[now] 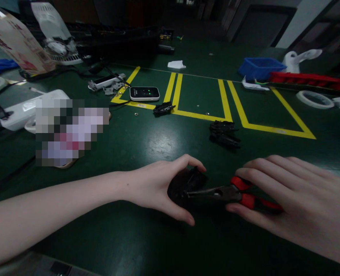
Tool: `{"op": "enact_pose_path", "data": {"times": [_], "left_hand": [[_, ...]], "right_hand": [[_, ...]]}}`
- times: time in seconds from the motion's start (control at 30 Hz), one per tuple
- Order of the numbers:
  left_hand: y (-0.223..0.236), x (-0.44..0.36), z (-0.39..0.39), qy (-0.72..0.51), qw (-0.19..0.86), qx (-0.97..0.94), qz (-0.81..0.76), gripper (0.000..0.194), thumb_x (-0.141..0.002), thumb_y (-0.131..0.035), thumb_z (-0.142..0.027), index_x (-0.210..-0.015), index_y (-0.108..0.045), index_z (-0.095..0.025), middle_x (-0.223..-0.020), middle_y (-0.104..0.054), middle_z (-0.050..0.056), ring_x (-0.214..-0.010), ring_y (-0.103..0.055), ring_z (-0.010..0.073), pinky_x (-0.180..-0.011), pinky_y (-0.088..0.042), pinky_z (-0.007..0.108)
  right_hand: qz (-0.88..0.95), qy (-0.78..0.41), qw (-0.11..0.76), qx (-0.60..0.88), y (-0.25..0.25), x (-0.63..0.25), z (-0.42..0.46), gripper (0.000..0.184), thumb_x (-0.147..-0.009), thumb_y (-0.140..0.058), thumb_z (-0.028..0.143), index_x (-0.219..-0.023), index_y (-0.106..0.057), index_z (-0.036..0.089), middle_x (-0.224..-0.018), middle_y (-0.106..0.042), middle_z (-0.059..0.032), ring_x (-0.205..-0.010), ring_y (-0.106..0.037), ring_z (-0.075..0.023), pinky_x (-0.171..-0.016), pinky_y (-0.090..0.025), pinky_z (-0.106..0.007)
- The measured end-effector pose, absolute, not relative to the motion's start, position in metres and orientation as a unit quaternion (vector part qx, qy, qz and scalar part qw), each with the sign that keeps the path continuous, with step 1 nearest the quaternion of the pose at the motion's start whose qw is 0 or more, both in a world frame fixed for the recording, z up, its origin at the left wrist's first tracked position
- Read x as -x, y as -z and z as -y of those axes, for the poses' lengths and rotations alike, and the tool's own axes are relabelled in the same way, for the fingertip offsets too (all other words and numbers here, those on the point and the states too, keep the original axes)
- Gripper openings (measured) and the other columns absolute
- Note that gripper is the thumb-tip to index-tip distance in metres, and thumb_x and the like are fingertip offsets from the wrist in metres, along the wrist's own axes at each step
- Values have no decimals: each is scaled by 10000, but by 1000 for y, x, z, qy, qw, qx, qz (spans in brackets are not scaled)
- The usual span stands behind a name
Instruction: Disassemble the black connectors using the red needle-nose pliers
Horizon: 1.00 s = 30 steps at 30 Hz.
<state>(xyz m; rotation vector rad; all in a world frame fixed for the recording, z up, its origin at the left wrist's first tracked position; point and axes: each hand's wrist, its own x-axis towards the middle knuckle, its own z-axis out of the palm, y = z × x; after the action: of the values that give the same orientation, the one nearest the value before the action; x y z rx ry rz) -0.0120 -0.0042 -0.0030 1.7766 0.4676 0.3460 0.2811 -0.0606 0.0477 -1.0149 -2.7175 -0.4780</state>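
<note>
My left hand [161, 186] curves its thumb and fingers around a black part [184, 184], whose exact kind is too dark to make out. Red-handled needle-nose pliers [230, 193] are gripped in my right hand [291, 195]. Their narrow jaws point left and their tips meet the black part; whether they pinch something there I cannot tell. Beyond my hands, more black pieces [224, 134] lie in a small group, and another black piece [163, 109] rests on the yellow tape line.
Yellow tape [201, 115] marks boxes on the green table. A white-edged device with green lights [144, 93] sits left of centre. A blurred-out phone [80, 132] and a white power strip [28, 109] lie left. A blue bin [260, 68] and tape roll [315, 99] stand right.
</note>
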Motion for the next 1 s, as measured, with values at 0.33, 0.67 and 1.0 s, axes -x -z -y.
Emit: {"op": "enact_pose_path", "data": {"times": [0.33, 0.67, 1.0], "left_hand": [[-6, 14, 6, -140, 695, -665, -235, 860, -826, -886, -229, -1477, -325, -279, -1134, -654, 51, -955, -727, 252, -788, -621, 397], [-8, 11, 15, -203, 660, -660, -297, 761, -723, -969, -224, -1347, -535, -264, -1221, -683, 51, -1037, -725, 244, -816, -616, 356], [-3, 11, 12, -225, 536, -760, -292, 819, -725, -973, -360, -1420, -553, -259, -1286, -657, 74, -1044, -707, 262, -759, -604, 331]], "right_hand": [[902, 136, 135, 387, -51, -289, 65, 414, -1080, -500, 633, -1089, -630, 240, -923, -732, -71, -746, -706, -249, -641, -513, -382], [849, -28, 209, 484, -38, -285, 74, 372, -1045, -545, 678, -1033, -607, 312, -879, -712, -15, -674, -692, -233, -551, -483, -370], [876, 35, 173, 449, -26, -290, 81, 349, -1063, -532, 615, -1103, -601, 275, -959, -720, -57, -757, -688, -263, -595, -471, -380]]}}
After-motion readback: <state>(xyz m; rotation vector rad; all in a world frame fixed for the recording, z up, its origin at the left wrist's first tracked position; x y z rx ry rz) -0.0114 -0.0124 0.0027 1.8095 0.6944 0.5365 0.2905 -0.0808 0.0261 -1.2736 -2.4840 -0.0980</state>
